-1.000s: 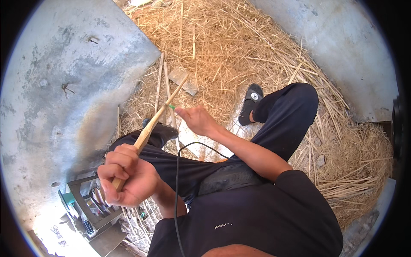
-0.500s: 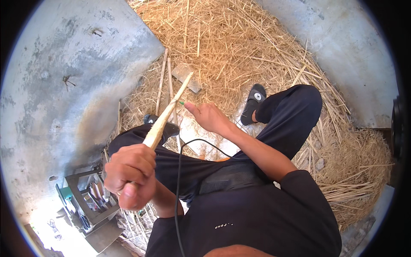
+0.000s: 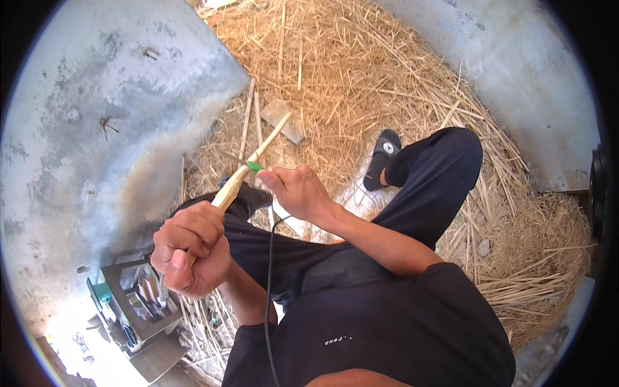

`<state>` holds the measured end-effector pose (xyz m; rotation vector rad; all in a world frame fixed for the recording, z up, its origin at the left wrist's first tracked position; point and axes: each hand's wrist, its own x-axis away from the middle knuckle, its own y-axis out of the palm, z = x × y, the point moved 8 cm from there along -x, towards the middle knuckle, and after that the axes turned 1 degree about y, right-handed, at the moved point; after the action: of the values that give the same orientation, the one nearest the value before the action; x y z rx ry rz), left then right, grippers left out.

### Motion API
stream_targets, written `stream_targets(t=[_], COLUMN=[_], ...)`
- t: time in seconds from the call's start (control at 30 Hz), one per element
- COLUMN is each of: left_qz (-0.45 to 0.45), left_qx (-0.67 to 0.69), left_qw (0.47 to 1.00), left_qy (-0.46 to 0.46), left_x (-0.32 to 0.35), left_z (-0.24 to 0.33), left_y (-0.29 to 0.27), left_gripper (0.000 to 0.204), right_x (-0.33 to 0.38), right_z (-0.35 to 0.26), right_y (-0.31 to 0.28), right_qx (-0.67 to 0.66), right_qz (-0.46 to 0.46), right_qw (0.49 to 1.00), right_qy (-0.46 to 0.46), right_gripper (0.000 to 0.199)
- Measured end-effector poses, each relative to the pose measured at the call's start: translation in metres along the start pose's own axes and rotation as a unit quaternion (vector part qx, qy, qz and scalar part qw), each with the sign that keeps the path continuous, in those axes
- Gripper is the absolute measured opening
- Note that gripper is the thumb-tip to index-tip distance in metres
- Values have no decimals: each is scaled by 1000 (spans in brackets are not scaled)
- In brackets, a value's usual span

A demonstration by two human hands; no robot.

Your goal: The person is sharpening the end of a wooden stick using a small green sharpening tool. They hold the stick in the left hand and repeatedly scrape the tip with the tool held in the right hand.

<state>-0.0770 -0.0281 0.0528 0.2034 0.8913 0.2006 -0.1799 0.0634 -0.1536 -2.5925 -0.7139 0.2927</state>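
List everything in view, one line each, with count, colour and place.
stick: one, pale tan, held slanting up from lower left toward centre
green tool: one, small, against the stick at the right hand
straw: heap, golden, across the ground from the top to the right
flat block: one, grey-brown, on the straw above the stick
loose sticks: two, tan, on the straw left of the block
crate: one, grey, lower left, holding assorted items
cable: one, black, hanging down the front
shoe: one, black, centre right
left hand: gripping the stick's lower end
right hand: holding the green tool
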Motion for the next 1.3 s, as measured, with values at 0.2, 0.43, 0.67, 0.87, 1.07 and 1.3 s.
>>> stream_targets(t=[0.2, 0.43, 0.67, 0.87, 1.07, 1.3], left_qz=[-21, 1, 44, 30, 37, 13], left_qx=[-15, -40, -16, -50, -18, -20], left_qw=[1000, 999, 999, 998, 999, 999], left_qy=[-3, -12, 13, -28, -16, -31], left_x=[7, 8, 6, 3, 0, -4], left_z=[-3, -46, -20, -20, -19, -18], left_y=[9, 7, 5, 9, 3, 2], left_gripper=[23, 21, 23, 21, 22, 22], right_x=[9, 27, 8, 11, -1, -18], right_z=[62, 7, 44, -3, 11, 20], right_y=[-8, -6, -46, -58, -25, -13], right_qx=[63, -11, 66, -81, 54, 105], right_qz=[-83, -20, -71, 9, -48, -111], right_qw=[975, 999, 980, 994, 990, 983], right_qy=[198, 34, 173, 78, 119, 98], right_gripper=[67, 69, 75, 63, 60, 72])
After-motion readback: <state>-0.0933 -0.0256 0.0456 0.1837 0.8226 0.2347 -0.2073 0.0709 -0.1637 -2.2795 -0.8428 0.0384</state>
